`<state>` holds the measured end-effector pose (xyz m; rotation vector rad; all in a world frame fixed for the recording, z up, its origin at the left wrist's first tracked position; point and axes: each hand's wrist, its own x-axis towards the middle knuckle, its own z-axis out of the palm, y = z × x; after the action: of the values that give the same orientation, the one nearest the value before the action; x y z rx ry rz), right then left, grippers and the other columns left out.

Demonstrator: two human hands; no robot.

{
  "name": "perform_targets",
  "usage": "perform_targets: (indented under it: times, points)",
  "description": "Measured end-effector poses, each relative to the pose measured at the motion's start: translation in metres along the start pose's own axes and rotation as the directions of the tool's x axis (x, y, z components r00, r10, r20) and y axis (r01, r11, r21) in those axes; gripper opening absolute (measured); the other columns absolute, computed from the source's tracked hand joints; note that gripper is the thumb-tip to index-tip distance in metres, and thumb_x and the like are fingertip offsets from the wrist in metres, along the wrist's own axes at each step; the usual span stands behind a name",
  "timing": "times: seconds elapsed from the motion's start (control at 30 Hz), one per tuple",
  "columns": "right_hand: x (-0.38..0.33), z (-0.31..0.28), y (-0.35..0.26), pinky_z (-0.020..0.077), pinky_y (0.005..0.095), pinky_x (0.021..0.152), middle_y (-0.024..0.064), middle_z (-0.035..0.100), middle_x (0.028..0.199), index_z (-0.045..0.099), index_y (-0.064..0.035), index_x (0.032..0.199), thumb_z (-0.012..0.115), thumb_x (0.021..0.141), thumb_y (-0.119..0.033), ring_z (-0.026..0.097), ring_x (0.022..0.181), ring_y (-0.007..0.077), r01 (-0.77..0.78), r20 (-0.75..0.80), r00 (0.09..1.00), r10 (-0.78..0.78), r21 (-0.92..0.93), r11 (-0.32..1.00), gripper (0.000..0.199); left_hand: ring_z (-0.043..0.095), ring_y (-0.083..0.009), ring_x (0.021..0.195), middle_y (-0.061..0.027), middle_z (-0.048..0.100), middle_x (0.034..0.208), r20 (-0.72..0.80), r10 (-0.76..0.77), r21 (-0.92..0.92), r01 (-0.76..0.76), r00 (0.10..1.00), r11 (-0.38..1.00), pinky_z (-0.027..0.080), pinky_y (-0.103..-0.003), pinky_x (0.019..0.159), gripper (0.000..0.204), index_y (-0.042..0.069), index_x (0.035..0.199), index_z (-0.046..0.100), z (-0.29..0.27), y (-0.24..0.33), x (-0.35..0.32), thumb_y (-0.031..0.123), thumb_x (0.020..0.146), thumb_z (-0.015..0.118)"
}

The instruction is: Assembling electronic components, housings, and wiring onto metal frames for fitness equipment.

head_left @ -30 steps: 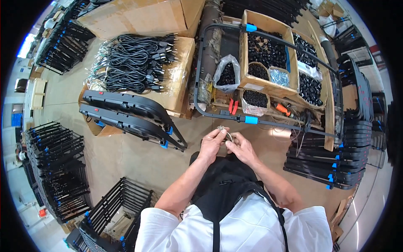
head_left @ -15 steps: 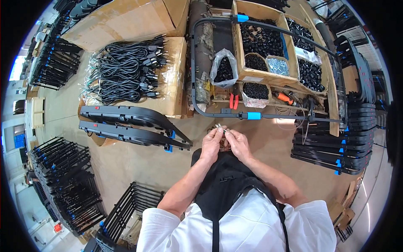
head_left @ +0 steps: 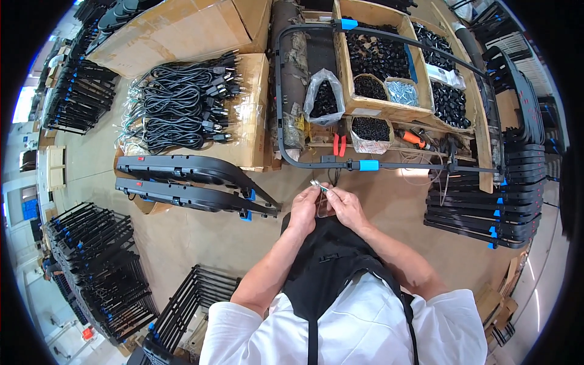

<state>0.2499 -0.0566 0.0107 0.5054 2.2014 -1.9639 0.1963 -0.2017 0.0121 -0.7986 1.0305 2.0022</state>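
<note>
Since a second ago, your right hand (head_left: pixel 347 208) has come up and in, so its thumb now sits just beside that of your left hand (head_left: pixel 304 208). You have one thin pale piece (head_left: pixel 315 182) at the fingertips; each hand's grip is pinching it, and it lies between the two thumbs at their twelve o'clock side.

Taking your hands as the dial's centre, two black curved units (head_left: pixel 182 167) stand at ten o'clock, each with one red switch. Beyond them one cardboard box (head_left: pixel 254 125) bears bundled black cords (head_left: pixel 182 103), too overlapped to count.

At one o'clock, one wooden tray (head_left: pixel 389 111) has two main sections. Its left section has black parts (head_left: pixel 377 52), one small bag of fine black bits (head_left: pixel 370 88) and one of silvery screws (head_left: pixel 401 92). Its right holds two heaps of black pieces (head_left: pixel 449 104) with one white packet (head_left: pixel 446 77) between.

One clear bag (head_left: pixel 325 118) of black pieces is at twelve; one white sack (head_left: pixel 368 146) of small black bits at one. One red-handled tool (head_left: pixel 342 145) lies between twelve and one, one orange-handled tool (head_left: pixel 413 139) at two.
</note>
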Motion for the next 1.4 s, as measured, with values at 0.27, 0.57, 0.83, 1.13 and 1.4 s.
perform_targets:
  times: [0.27,0.57,0.83,1.13,1.4]
  points:
    - [-0.004,-0.004,-0.022,0.0547,0.0441,0.076,0.0194,0.072,0.088,0.068,0.0016,0.105,0.055,0.106,-0.034,0.071,0.084,0.0336,-0.038,0.136,0.988,0.079,-0.278,0.960,0.037,0.062,-0.0080,0.082,-0.0018,0.072,0.097,0.146,0.251,0.363,-0.288,0.957,0.886,0.050,-0.025,0.076,0.023,0.001,0.108,0.073,-0.009,-0.005,0.012,0.019,0.109,0.058]
    - [-0.009,-0.006,0.005,0.0510,0.0529,0.083,0.0288,0.069,0.096,0.068,-0.0003,0.105,0.057,0.102,-0.037,0.066,0.095,0.0474,-0.117,0.177,0.962,0.208,-0.419,0.900,0.038,0.068,-0.0130,0.080,-0.0045,0.072,0.089,0.198,0.148,0.482,-0.228,0.969,0.846,0.053,-0.027,0.077,0.020,0.003,0.111,0.066,-0.004,0.027,0.028,0.021,0.109,0.057]
    - [-0.011,0.002,0.012,0.0520,0.0457,0.076,0.0169,0.070,0.081,0.068,-0.0012,0.094,0.056,0.104,-0.036,0.069,0.080,0.0350,-0.151,0.186,0.961,0.204,-0.263,0.953,0.038,0.065,-0.0094,0.076,-0.0015,0.071,0.082,0.199,0.000,0.427,-0.086,0.980,0.900,0.053,-0.026,0.073,0.019,0.006,0.107,0.070,-0.015,0.046,0.033,0.024,0.106,0.064]
    - [-0.008,0.002,0.001,0.0515,0.0452,0.074,0.0146,0.069,0.081,0.068,-0.0010,0.091,0.055,0.104,-0.035,0.068,0.079,0.0333,-0.104,0.195,0.968,0.160,-0.270,0.957,0.038,0.067,-0.0113,0.077,-0.0025,0.074,0.089,0.141,0.047,0.340,-0.093,0.989,0.936,0.055,-0.027,0.075,0.019,0.006,0.108,0.070,-0.017,0.037,0.036,0.025,0.104,0.067]
    - [-0.006,-0.004,0.010,0.0524,0.0457,0.077,0.0157,0.071,0.083,0.070,-0.0019,0.096,0.054,0.104,-0.036,0.068,0.081,0.0349,-0.115,0.182,0.963,0.197,-0.382,0.917,0.039,0.068,-0.0123,0.076,-0.0068,0.076,0.093,0.029,0.187,0.260,-0.188,0.982,0.947,0.055,-0.028,0.071,0.019,0.003,0.110,0.071,-0.003,0.020,0.026,0.020,0.105,0.064]
